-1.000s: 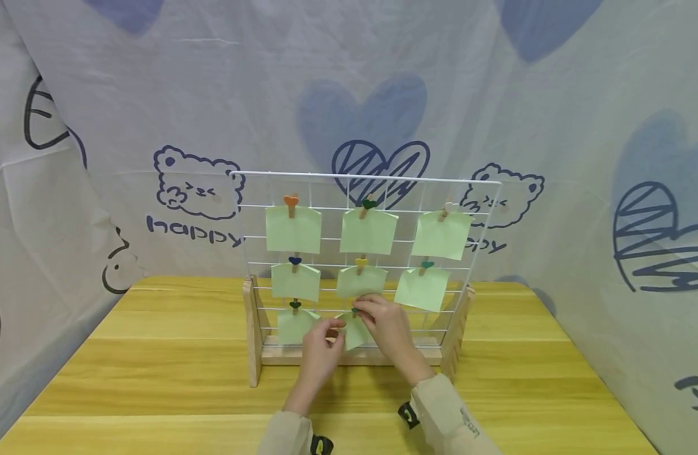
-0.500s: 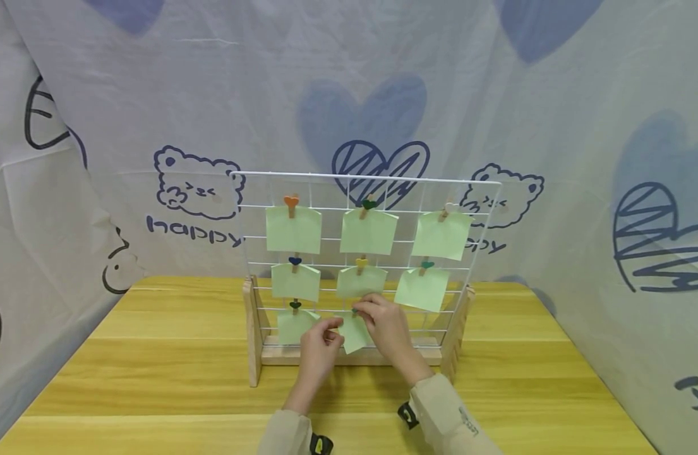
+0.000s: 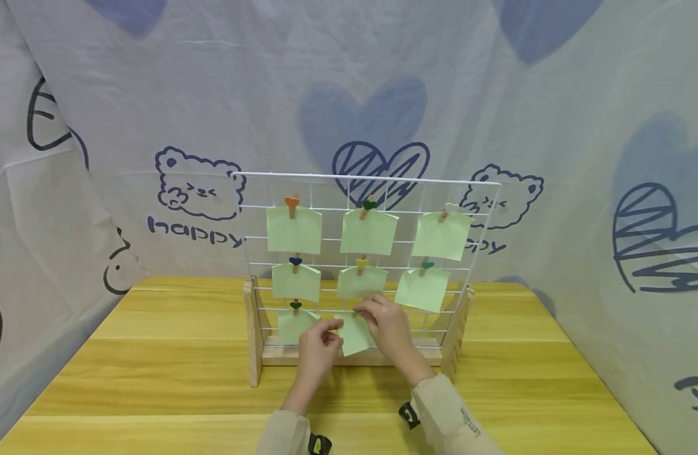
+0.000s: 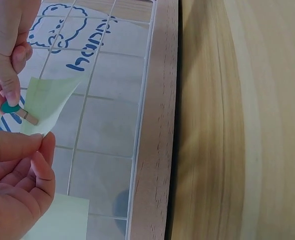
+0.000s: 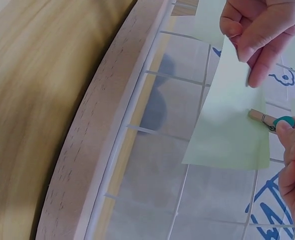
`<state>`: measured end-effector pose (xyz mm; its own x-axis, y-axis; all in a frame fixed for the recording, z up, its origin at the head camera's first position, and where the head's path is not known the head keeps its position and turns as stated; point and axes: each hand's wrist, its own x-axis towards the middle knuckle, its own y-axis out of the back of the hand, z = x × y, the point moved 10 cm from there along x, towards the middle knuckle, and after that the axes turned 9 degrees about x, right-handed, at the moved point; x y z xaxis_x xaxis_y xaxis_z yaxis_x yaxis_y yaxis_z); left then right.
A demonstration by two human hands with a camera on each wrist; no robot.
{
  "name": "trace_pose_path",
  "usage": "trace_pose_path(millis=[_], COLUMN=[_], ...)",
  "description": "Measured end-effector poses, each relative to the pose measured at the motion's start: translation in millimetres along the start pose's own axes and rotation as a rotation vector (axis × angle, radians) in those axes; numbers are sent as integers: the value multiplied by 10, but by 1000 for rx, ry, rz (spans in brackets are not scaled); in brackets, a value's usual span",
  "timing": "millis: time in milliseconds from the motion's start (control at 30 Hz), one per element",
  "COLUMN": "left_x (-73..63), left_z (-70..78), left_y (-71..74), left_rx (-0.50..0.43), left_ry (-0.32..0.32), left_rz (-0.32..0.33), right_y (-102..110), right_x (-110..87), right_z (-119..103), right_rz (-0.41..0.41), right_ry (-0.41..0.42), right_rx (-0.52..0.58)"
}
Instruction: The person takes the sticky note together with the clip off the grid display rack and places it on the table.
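In the head view my left hand (image 3: 319, 347) is at the left edge of a pale green paper note (image 3: 355, 335) in the bottom row of a white wire grid (image 3: 349, 240). The left wrist view shows its thumb and forefinger pinching that edge. My right hand (image 3: 387, 322) pinches a small wooden clothespin with a teal heart (image 5: 267, 120). The clothespin's jaws lie over the note's upper edge, with the note bending away below. Beside it on the left, another green note (image 3: 292, 327) hangs from a dark heart clothespin (image 3: 295, 305), partly behind my left hand.
Two upper rows of green notes (image 3: 294, 230) hang on the grid from heart clothespins, orange (image 3: 292, 203) and yellow (image 3: 361, 263) among them. A wooden stand (image 3: 280, 357) holds the grid upright on the wooden table (image 3: 155, 379). A printed cloth (image 3: 269, 95) hangs behind.
My left hand has shifted slightly left and down. More of the note shows, and its lower edge sits a little lower. The right hand stays almost still at the clothespin.
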<state>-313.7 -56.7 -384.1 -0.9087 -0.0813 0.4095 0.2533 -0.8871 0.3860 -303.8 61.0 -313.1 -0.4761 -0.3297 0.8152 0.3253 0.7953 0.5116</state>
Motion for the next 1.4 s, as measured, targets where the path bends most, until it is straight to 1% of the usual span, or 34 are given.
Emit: trace_pose_path(millis=[167,367,533,633,900,1033,1200,1300,1400], left_x=[-9,-24,-40,-56,-84,-97,-101,-106,-110], left_z=[-3,13,41,59,62,74,64,70,79], left_y=[0,-5,4,22,23,37,45,54,64], left_rx=[-23,-10,-2,-1,-14,-20,-19,-16,-15], left_ry=[8,9,5,-1,5,0,16,21,23], left_rz=[-15,-28,-33,-30,-49,-44,-42,-40,-34], right_y=[29,83,172,206,227,234,244,245,248], right_x=[-20,-25,-13,-8,-38,-66,-91,-106,-126], right_z=[29,60,34,5,-16,-23,-16,-14,-24], right_rz=[12,28,71,80,41,40,23,4,-4], right_ry=[-24,-42,-22,-9,-43,-55,-92,-106,-97], right_rx=[13,49,68,66,90,98,110,141,195])
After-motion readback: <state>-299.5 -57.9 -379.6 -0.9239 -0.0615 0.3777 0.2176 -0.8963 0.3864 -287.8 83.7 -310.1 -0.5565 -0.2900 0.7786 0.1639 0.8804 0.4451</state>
